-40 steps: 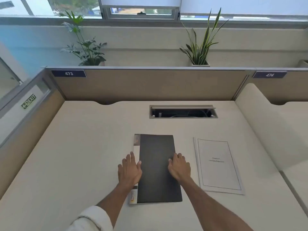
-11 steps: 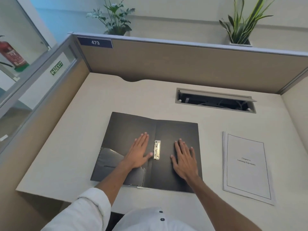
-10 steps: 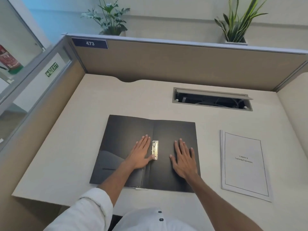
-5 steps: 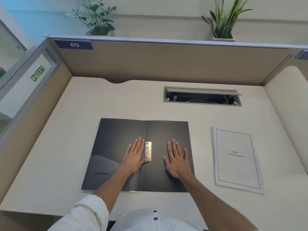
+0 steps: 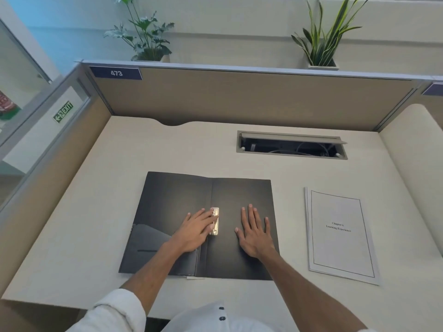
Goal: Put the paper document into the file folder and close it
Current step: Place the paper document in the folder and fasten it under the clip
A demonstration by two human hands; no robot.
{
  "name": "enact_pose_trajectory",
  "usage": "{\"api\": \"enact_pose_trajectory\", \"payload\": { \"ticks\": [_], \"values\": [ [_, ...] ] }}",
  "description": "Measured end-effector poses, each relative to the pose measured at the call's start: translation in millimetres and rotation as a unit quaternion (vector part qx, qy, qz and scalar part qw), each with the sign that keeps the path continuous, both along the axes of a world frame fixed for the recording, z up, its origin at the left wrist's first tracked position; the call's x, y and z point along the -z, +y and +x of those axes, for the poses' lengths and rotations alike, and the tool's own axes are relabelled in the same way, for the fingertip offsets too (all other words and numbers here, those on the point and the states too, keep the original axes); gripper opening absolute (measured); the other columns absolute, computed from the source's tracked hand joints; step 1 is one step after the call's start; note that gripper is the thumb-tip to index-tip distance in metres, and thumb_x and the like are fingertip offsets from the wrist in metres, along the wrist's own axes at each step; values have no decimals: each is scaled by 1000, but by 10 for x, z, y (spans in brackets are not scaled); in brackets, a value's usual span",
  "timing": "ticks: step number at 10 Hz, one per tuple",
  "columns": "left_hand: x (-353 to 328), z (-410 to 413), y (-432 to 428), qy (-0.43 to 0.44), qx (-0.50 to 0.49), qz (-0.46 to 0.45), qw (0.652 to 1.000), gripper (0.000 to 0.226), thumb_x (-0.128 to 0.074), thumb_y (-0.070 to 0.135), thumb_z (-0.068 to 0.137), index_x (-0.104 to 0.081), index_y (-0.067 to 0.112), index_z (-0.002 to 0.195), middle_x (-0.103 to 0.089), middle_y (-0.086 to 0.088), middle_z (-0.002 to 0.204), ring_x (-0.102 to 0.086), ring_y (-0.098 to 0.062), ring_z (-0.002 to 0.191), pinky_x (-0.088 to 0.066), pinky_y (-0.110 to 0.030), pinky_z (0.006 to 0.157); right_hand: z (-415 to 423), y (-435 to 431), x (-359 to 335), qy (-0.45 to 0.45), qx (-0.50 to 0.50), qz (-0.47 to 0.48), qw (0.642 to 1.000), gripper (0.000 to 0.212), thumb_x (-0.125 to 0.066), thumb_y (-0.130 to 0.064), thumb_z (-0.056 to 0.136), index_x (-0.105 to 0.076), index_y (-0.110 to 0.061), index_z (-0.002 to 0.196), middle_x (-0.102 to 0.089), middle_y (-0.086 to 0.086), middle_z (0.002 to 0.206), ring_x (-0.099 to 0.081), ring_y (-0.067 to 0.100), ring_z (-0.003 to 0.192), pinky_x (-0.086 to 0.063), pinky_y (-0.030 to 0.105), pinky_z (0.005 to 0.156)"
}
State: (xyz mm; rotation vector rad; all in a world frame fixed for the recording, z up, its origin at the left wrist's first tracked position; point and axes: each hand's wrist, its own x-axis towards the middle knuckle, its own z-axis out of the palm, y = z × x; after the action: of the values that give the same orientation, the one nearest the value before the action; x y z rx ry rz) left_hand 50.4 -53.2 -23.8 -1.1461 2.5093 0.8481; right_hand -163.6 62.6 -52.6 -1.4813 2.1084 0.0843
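Note:
A black file folder (image 5: 172, 200) lies open and flat on the desk in front of me. A metal clip (image 5: 215, 224) runs along its spine and a pocket sits on its left leaf. My left hand (image 5: 195, 230) rests flat on the left leaf, fingers and thumb touching the clip. My right hand (image 5: 255, 232) lies flat on the right leaf with its fingers spread. The white paper document (image 5: 340, 236), a stapled stack with a bordered title page, lies on the desk to the right of the folder, apart from both hands.
The cream desk (image 5: 96, 212) is enclosed by brown partition walls at the back and left. An open cable slot (image 5: 291, 148) sits in the desk behind the folder. Two potted plants (image 5: 146, 32) stand on the ledge beyond the partition. A rounded divider (image 5: 412, 152) bounds the right side.
Four seconds ago the folder was closed under both hands; now it lies open. In the last half second my left fingers have slid right onto the metal clip. The right hand stays flat.

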Motion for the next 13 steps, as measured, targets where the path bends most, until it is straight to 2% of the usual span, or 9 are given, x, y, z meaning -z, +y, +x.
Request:
{"api": "enact_pose_trajectory", "payload": {
  "ticks": [2, 3, 5, 6, 7, 8, 10, 11, 13],
  "values": [
    [-10, 30, 12, 59, -7, -63, 996, 48, -41, 11, 119, -51, 19, 165, -52, 2, 171, -47, -18, 160, -32, -32, 135, -14, -12, 14, -6, 0, 1, 1000, 72, -16, -51, 118, 18, -23, 176, 28, 1, 183, 22, 20, 173, 6, 58, 140],
    [-91, -105, -54, 98, -61, -66, 991, 39, -48, 11, 117, -68, 14, 149, -71, -2, 150, -66, -23, 140, -47, -37, 122, -30, -8, 23, -9, -2, -1, 1000, 73, -17, -51, 118, 18, -23, 176, 28, 1, 182, 22, 20, 172, 6, 59, 140],
    [-185, -381, -163, 113, -182, -82, 973, 26, -50, 11, 115, -66, 20, 133, -84, -6, 114, -80, -29, 107, -62, -49, 97, -54, -9, 78, -12, -2, -6, 1000, 73, -16, -53, 118, 19, -24, 175, 30, 1, 182, 24, 21, 172, 7, 59, 140],
    [-170, -474, -202, 72, -158, -111, 979, 27, -49, 13, 115, -66, 20, 135, -81, -6, 130, -79, -34, 111, -62, -49, 95, -57, 0, 113, -9, -2, -15, 1000, 73, -15, -53, 117, 20, -25, 175, 30, 0, 182, 24, 20, 172, 8, 59, 139],
    [-106, -512, -233, 19, -94, -120, 988, 52, -44, 12, 116, -45, 20, 167, -37, 2, 180, -57, -29, 154, -53, -47, 122, -56, 8, 145, -5, -1, -23, 1000, 73, -15, -54, 117, 20, -25, 175, 31, 1, 182, 24, 21, 172, 9, 59, 139],
    [-31, -502, -267, -47, -27, -135, 989, 64, -34, 19, 119, -11, 18, 179, -7, 2, 187, -14, -24, 175, -21, -47, 142, -56, 22, 172, -5, 2, -32, 999, 73, -15, -54, 117, 20, -25, 175, 30, 0, 182, 24, 20, 172, 8, 59, 140],
    [-14, -531, -259, -75, -31, -106, 991, 62, -18, 41, 121, -10, 18, 179, -9, 4, 187, -5, -21, 176, -10, -48, 144, -57, 23, 169, -5, 4, -40, 999, 72, -16, -52, 118, 16, -24, 176, 27, 1, 183, 21, 21, 173, 8, 58, 140],
    [-21, -627, -226, -62, -36, -121, 990, 63, -18, 41, 121, -10, 16, 178, -7, 2, 187, -2, -21, 176, -8, -48, 144, -106, 43, 111, -23, 13, -69, 997, 69, -15, -52, 118, 12, -26, 177, 23, 0, 184, 20, 20, 173, 9, 56, 140],
    [-10, -1150, 55, -24, -24, -130, 991, 63, -18, 40, 121, -8, 15, 179, -4, 2, 187, 1, -18, 176, -5, -44, 145, -635, 360, 11, 21, 56, -118, 991, 67, -17, -49, 118, 7, -28, 178, 18, -2, 185, 15, 17, 174, 5, 56, 140]
  ]
}}
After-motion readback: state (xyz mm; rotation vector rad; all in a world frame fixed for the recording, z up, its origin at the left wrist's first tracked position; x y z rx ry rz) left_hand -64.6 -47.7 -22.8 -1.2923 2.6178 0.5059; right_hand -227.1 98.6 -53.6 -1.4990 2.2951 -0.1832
